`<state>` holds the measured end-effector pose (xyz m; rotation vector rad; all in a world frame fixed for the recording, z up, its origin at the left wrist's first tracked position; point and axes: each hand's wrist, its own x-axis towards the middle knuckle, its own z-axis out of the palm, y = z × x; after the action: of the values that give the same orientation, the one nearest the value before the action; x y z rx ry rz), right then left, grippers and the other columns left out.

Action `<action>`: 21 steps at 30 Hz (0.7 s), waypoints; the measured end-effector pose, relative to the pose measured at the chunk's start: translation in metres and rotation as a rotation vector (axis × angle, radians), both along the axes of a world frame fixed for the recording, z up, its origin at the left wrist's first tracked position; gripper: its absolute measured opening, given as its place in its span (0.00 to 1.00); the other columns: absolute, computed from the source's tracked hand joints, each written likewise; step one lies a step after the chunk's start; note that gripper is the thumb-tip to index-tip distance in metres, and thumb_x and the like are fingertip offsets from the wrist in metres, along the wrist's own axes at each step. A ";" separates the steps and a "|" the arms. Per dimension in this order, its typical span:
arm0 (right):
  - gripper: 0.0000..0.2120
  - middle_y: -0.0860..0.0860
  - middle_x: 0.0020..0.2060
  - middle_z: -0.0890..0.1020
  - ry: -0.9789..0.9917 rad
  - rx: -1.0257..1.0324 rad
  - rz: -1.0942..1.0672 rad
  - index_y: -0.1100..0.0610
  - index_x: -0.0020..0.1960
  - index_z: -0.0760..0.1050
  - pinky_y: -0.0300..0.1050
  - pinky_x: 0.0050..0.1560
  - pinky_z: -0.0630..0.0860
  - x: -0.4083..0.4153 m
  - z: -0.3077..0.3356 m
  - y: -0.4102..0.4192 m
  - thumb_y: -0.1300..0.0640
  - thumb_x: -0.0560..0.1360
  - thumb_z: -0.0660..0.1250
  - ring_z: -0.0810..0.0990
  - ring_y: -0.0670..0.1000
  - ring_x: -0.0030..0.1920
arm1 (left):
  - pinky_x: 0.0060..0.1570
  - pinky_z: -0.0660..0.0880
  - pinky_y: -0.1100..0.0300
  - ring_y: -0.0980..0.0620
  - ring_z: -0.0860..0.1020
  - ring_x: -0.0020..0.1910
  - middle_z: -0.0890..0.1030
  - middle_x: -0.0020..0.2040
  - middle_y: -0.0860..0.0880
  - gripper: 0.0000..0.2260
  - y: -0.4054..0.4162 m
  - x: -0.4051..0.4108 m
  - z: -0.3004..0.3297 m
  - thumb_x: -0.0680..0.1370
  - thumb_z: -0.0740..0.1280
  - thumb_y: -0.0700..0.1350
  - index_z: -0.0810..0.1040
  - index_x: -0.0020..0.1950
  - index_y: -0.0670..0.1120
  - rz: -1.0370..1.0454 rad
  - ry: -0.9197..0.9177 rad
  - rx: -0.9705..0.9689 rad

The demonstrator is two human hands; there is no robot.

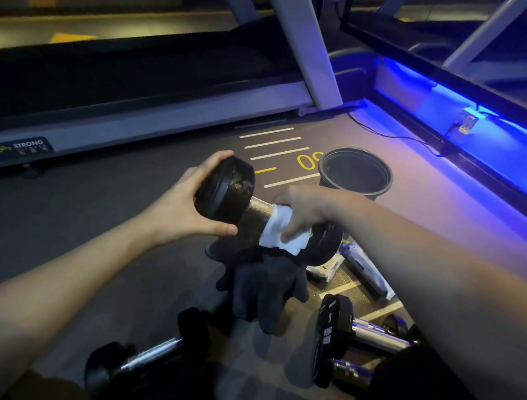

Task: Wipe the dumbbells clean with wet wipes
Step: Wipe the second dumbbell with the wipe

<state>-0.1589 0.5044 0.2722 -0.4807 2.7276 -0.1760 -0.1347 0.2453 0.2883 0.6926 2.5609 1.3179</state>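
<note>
A black dumbbell [225, 193] with a knurled metal handle is held up over the floor at mid-frame. Yellowish grime shows on its left head. My left hand [189, 200] grips that left head from the outside. My right hand [305, 209] wraps a white wet wipe [277, 229] round the handle close to the right head. Lower down, a dumbbell [142, 360] lies on the floor at the left, and two more dumbbells [355, 342] lie at the right, partly hidden by my right arm.
A dark cloth [262, 281] lies crumpled on the floor under the held dumbbell. A black bin [355, 172] stands just behind my right hand. White packets [364, 271] lie to the right. A treadmill [105, 105] runs along the left, a blue-lit ledge [482, 128] along the right.
</note>
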 end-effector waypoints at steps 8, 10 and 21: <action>0.31 0.52 0.50 0.82 0.369 0.097 -0.024 0.53 0.64 0.73 0.49 0.49 0.71 0.020 -0.017 -0.005 0.42 0.66 0.75 0.76 0.55 0.59 | 0.60 0.75 0.66 0.63 0.77 0.61 0.74 0.65 0.57 0.48 0.002 -0.003 -0.009 0.64 0.83 0.43 0.62 0.75 0.69 0.083 -0.039 0.095; 0.29 0.53 0.50 0.83 0.463 0.115 -0.060 0.55 0.65 0.71 0.44 0.59 0.64 0.024 -0.027 -0.004 0.44 0.69 0.74 0.76 0.55 0.61 | 0.49 0.73 0.77 0.77 0.74 0.54 0.74 0.61 0.63 0.47 0.002 -0.003 -0.010 0.66 0.82 0.40 0.63 0.76 0.64 0.110 -0.048 0.127; 0.23 0.47 0.46 0.81 0.086 -0.126 -0.124 0.45 0.50 0.77 0.52 0.47 0.79 0.003 -0.014 0.019 0.42 0.59 0.79 0.78 0.52 0.47 | 0.70 0.67 0.59 0.68 0.67 0.67 0.70 0.71 0.50 0.50 0.004 -0.001 -0.003 0.62 0.85 0.48 0.61 0.74 0.72 0.067 -0.032 0.063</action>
<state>-0.1555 0.5234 0.2583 -0.3615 2.8438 -0.3700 -0.1359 0.2490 0.2851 0.5969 2.5484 1.4235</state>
